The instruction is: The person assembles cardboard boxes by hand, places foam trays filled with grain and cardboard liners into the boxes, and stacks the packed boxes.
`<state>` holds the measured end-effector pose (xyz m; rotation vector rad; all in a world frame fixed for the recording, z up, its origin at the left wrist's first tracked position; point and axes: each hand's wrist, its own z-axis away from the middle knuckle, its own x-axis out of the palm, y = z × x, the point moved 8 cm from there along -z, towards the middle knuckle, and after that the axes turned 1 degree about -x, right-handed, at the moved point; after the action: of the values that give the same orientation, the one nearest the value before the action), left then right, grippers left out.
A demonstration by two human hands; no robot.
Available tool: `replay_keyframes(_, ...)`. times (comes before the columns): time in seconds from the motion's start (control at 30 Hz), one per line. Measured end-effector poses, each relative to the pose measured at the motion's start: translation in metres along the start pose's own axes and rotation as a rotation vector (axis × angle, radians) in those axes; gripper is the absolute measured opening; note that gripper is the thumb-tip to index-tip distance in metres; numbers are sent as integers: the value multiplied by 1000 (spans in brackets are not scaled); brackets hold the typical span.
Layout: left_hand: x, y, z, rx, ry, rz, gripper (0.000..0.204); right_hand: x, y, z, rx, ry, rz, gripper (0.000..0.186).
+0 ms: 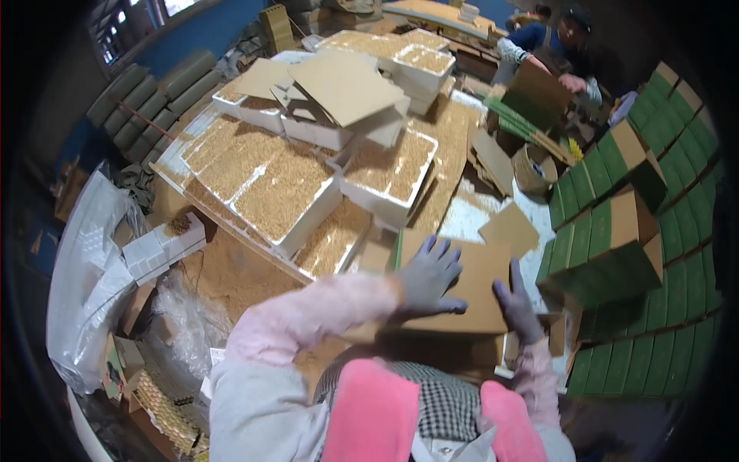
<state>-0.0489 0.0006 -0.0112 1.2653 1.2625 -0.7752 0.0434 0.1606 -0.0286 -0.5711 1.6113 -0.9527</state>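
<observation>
Grey-gloved hands (428, 283) (523, 309) splayed, touching a brown cardboard box (479, 268)

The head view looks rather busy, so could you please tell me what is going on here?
A person in gloves is handling a carton: the left hand is spread over its brown top, and the right hand is at its right side. Beyond it, white boxes hold brown grains, with cardboard sheets lying across some. Green boxes stand in rows at the right. Farther back, a co-worker handles brown cardboard.
</observation>
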Motion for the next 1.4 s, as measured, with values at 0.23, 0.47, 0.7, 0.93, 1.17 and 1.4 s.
replay_keyframes(0.23, -23, -89, 107, -245, 653, 1259, 74, 28, -98, 46, -551, 279, 334, 32)
replay_keyframes(0.47, 68, -135, 104, -623, 471, 2029, 60, 123, -151, -35, -189, -235, 147, 42)
replay_keyframes(0.7, 56, -144, 138, -680, 533, 1094, 76, 89, -112, -35, -19, -250, 86, 50)
replay_keyframes(0.93, 11, -295, 350, -1364, 1351, 747, 105, 1, -18, -5, 179, 48, 466, 41)
replay_keyframes(1.17, -27, -289, 282, -1211, 1363, 916, 107, 3, 57, -27, 317, 64, 18, 38)
replay_keyframes(1.4, -34, -244, 329, -879, 1246, 1478, 56, 11, 40, -36, 29, 1, 105, 43)
